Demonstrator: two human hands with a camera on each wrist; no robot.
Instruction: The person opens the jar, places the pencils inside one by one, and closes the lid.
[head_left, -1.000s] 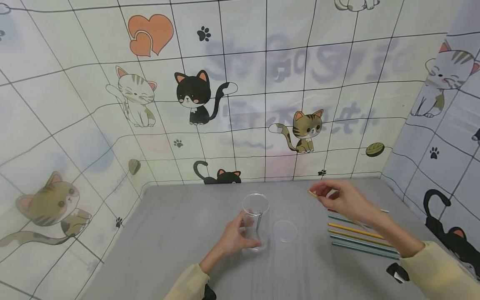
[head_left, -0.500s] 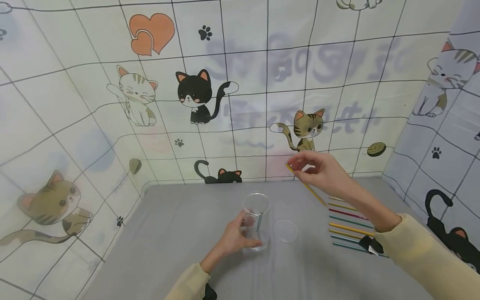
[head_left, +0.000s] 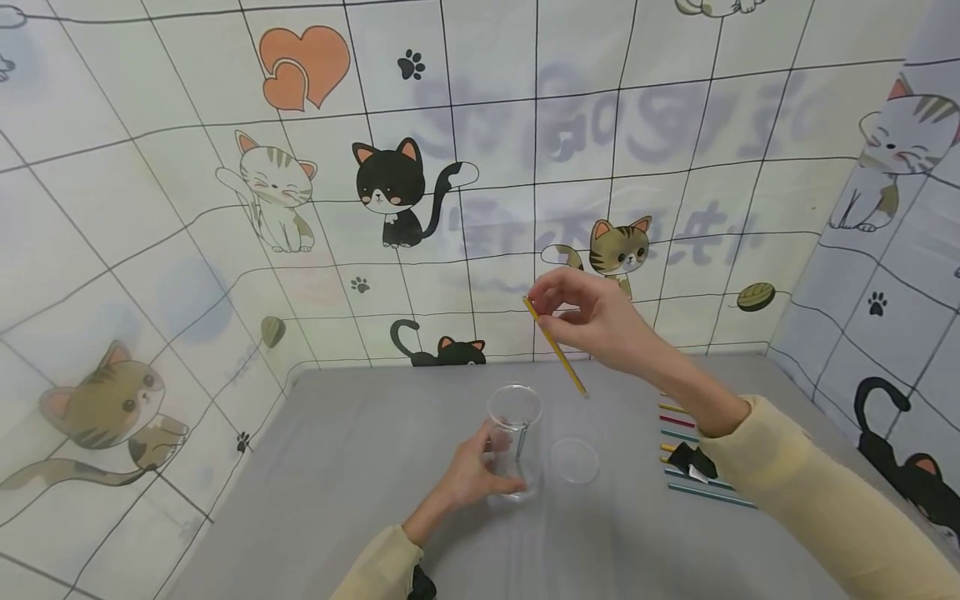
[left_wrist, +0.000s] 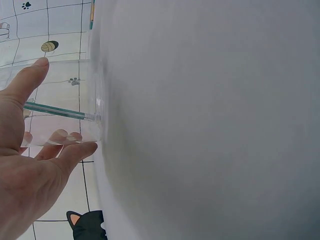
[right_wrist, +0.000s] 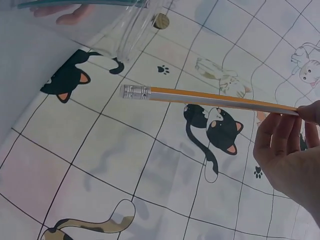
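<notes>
My left hand (head_left: 474,477) (left_wrist: 30,180) holds a clear, open-topped jar (head_left: 531,467) upright on the table, fingers and thumb curved around its lower side. Inside the jar leans a single teal pencil (head_left: 521,442) (left_wrist: 57,111). Up and to the right of the jar, my right hand (head_left: 600,321) (right_wrist: 290,155) pinches a yellow pencil (head_left: 558,354) (right_wrist: 215,100) near one end. Its other end, with a silver ferrule and an eraser, slants down to the right in the head view, apart from the jar.
A clear round lid (head_left: 574,461) lies flat just right of the jar. Farther right, several pencils in teal, yellow and red lie in a row on the grey table (head_left: 360,483), partly covered by the right sleeve (head_left: 795,492). A cat-print curtain (head_left: 495,225) encloses the back and sides.
My right hand has lifted the yellow pencil from the row and carried it left and upward toward the jar, and the pencil now hangs more steeply. My left hand and the jar stay put.
</notes>
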